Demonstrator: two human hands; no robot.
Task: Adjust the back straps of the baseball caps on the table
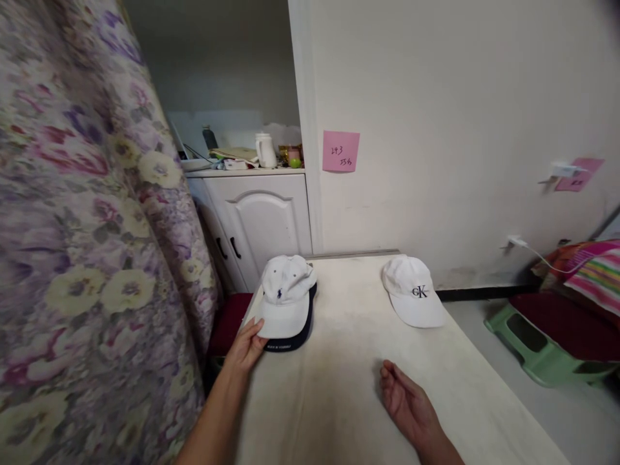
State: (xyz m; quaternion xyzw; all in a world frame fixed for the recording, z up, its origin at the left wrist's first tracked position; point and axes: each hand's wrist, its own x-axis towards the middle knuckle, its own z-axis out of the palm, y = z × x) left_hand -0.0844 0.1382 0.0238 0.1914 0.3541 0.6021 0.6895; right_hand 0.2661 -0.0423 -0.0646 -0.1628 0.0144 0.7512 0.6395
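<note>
A white cap (285, 294) with a small blue logo lies stacked on a dark navy cap (295, 339) at the table's left side. My left hand (247, 349) rests at the brims of this stack, fingers touching the white brim. A second white cap (411, 294) with dark letters sits alone at the far right of the table. My right hand (407, 397) lies palm up on the table (339, 400), fingers loosely curled and holding nothing.
A flowered curtain (82, 245) hangs close on the left. A white cabinet (256, 219) with a jug and clutter stands behind the table. Pink notes are stuck on the wall (436, 116). A green stool (537, 342) and striped bedding are at the right.
</note>
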